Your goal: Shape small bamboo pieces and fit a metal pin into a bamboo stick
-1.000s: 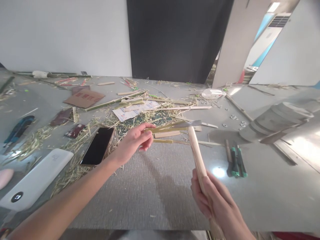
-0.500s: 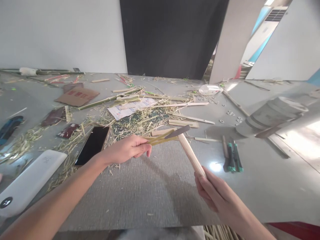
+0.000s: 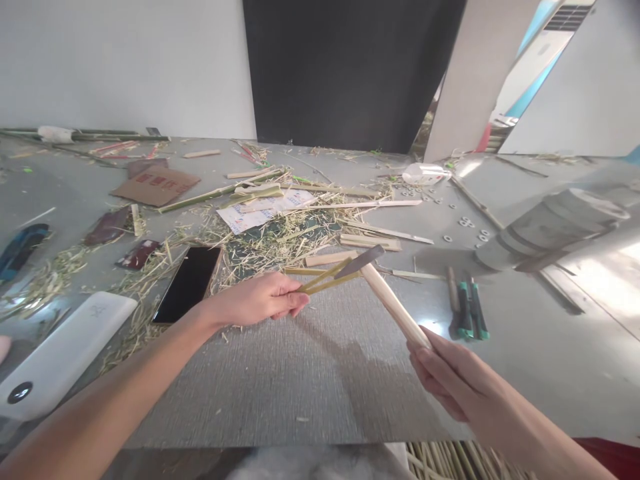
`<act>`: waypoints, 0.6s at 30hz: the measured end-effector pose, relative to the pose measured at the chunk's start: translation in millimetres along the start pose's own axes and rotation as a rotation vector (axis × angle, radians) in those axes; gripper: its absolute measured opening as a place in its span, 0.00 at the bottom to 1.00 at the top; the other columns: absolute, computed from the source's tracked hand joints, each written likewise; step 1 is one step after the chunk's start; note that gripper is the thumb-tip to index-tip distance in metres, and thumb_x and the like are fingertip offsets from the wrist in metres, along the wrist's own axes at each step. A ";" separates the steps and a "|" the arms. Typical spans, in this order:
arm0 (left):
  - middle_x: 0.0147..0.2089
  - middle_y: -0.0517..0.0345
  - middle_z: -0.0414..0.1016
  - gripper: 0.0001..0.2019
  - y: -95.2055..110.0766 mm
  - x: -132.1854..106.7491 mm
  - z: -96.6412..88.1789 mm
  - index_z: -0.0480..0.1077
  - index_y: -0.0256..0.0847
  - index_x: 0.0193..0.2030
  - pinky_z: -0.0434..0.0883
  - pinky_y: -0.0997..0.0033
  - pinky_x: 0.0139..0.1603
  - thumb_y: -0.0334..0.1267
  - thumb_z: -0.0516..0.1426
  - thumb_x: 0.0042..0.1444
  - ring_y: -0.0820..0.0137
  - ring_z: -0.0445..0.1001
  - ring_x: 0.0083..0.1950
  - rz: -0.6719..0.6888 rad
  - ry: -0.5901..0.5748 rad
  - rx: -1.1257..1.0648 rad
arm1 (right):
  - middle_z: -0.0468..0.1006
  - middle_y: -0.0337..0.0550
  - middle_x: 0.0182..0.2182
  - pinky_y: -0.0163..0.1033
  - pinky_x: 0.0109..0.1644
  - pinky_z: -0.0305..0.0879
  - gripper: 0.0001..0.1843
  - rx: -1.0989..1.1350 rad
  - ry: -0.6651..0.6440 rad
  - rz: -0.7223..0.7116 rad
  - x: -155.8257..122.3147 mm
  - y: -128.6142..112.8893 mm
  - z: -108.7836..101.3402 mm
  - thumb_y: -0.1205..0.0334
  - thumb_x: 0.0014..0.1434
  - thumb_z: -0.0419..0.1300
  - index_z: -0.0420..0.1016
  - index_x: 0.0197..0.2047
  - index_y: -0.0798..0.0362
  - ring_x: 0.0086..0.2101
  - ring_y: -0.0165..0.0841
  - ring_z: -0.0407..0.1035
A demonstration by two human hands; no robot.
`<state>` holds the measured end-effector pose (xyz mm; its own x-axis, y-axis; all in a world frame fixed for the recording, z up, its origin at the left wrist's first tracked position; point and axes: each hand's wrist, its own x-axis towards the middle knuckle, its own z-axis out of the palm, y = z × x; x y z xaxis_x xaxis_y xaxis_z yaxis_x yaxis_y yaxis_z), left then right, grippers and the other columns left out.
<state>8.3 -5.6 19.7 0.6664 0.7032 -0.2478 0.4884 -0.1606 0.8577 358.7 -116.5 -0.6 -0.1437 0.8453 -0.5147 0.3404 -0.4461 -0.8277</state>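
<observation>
My left hand (image 3: pixel 263 298) pinches a thin bamboo strip (image 3: pixel 325 278) that is split into two slivers at its far end. My right hand (image 3: pixel 450 380) is wrapped round the pale wooden handle (image 3: pixel 395 307) of a knife. Its dark blade (image 3: pixel 366 260) sits in the split of the strip, above a grey mat (image 3: pixel 295 373) on the table.
Bamboo strips and shavings (image 3: pixel 280 233) litter the table behind the hands. A black phone (image 3: pixel 187 283) and a white power bank (image 3: pixel 60 353) lie at the left. Green-handled tools (image 3: pixel 467 307) lie at the right, near small washers (image 3: pixel 467 227) and a round tape roll (image 3: pixel 555 227). Cardboard (image 3: pixel 155 185) lies far left.
My left hand picked a bamboo strip out of the pile and drew it toward me. My right hand brought the knife blade into the strip's end, which now forks apart.
</observation>
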 end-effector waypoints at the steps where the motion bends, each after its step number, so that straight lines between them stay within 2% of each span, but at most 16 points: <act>1: 0.26 0.61 0.67 0.23 0.0 0.0 0.1 0.70 0.41 0.31 0.61 0.74 0.27 0.57 0.51 0.69 0.74 0.65 0.25 -0.012 -0.003 0.000 | 0.64 0.41 0.31 0.28 0.30 0.63 0.33 -0.003 0.001 0.000 -0.3 0.8 -1.1 0.27 0.61 0.59 0.68 0.43 0.52 0.30 0.28 0.59; 8: 0.26 0.63 0.67 0.22 -0.7 2.0 1.5 0.69 0.40 0.30 0.62 0.74 0.29 0.55 0.53 0.69 0.75 0.66 0.27 -0.051 -0.037 -0.012 | 0.61 0.39 0.30 0.28 0.28 0.61 0.33 -0.050 0.001 0.024 -2.6 -0.4 -3.2 0.27 0.61 0.58 0.66 0.42 0.52 0.29 0.26 0.58; 14: 0.26 0.62 0.68 0.23 -0.7 3.6 2.7 0.71 0.40 0.30 0.61 0.74 0.28 0.56 0.53 0.69 0.75 0.66 0.26 -0.054 -0.050 0.007 | 0.58 0.37 0.27 0.27 0.25 0.56 0.33 -0.109 -0.031 0.025 -2.2 -0.8 -5.8 0.27 0.64 0.54 0.64 0.36 0.53 0.25 0.25 0.53; 18: 0.25 0.62 0.68 0.23 0.3 4.1 3.6 0.71 0.40 0.30 0.59 0.74 0.26 0.56 0.52 0.69 0.76 0.65 0.25 -0.063 -0.054 0.021 | 0.61 0.39 0.31 0.28 0.29 0.60 0.31 -0.046 -0.012 -0.007 -0.6 12.6 -10.4 0.29 0.64 0.57 0.69 0.43 0.52 0.29 0.27 0.57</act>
<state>13.2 -5.2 17.3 0.6633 0.6737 -0.3258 0.5419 -0.1322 0.8300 372.7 -119.5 -8.4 -0.1576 0.8446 -0.5117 0.3818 -0.4258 -0.8203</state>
